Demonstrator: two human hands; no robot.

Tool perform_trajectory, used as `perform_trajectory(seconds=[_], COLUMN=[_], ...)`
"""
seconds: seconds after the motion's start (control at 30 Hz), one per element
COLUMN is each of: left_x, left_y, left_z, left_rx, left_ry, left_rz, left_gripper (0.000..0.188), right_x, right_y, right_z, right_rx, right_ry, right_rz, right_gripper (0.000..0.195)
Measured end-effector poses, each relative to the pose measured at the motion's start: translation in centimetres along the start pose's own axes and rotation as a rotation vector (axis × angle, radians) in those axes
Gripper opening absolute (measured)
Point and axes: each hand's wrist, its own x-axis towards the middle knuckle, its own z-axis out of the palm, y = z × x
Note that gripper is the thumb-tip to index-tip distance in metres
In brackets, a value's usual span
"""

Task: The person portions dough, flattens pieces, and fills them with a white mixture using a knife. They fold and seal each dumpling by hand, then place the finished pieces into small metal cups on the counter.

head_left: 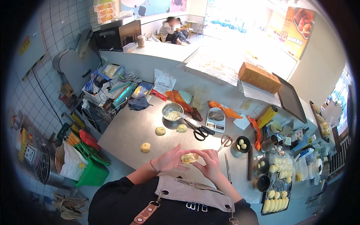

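A piece of pale yellow dough (pixel 189 158), cupped with an uneven edge, is held above the steel table (pixel 123 132). The thumb and fingers of my right hand (pixel 210 164) grip its right side. My left hand (pixel 168 162) supports its left side, with the thumb raised. Beyond my hands lie three rounded dough pieces: one dough ball (pixel 145 147) at the left, a second dough ball (pixel 160 131) farther back, and a third dough ball (pixel 181 128) beside the steel bowl (pixel 172 111). That bowl contains a pale filling, and a spatula (pixel 189 119) leans in it.
Black-handled scissors (pixel 200 132), a digital scale (pixel 216 119), smaller scissors (pixel 225 141), a knife (pixel 227 168) and a rolling pin (pixel 250 164) lie about. Dark round tins (pixel 242 144) and a tray of dough (pixel 274 206) stand right. A bread loaf (pixel 259 78) rests on the raised counter.
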Motion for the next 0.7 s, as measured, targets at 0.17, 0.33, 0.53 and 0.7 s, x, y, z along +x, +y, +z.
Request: perform_trajectory(seconds=[0.17,0.33,0.53,0.7], left_x=[-0.1,0.3,0.8,2.2], left_y=[-0.2,-0.6,-1.4,-2.3], left_z=[0.7,0.2,-2.2,-2.9], left_rx=[0.192,0.223,0.841,0.551], left_ry=[-0.058,-0.106,0.06,0.251], left_rz=[-0.021,-0.06,0.281,0.14], left_gripper=[0.079,0.077,0.056,0.038], right_x=[0.2,-1.4,-1.8,-2.6], right_y=[0.8,2.3,2.2,3.0], right_z=[0.3,1.2,1.1,1.6], right_rx=[0.353,0.525,0.473,0.55], right_ry=[-0.129,-0.264,-0.072,-0.008], right_rz=[0.278,0.504,0.434,0.581], right_gripper=[0.048,0.025,0.013,0.01])
